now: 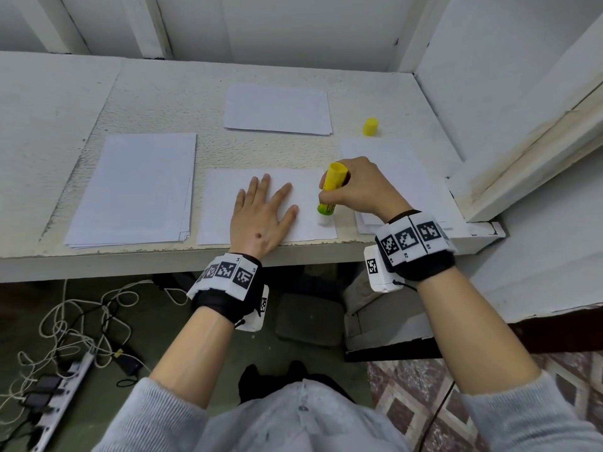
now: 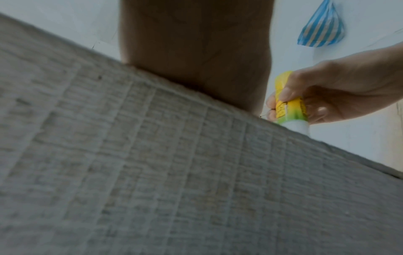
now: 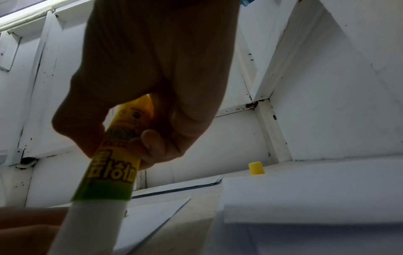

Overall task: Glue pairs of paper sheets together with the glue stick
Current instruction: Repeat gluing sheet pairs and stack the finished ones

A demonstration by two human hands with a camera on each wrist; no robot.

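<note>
Head view, big to small: desk, left stack, far stack, right stack, sheet at front edge. Sheet pinned by left hand, fingers flat and spread. Stick gripped by right hand, tip down at sheet's right edge. Cap left standing behind. Advice: sheet kept pinned, light even strokes run out to edges. Label lettering seen in right wrist only; striped bag in left wrist only.
</note>
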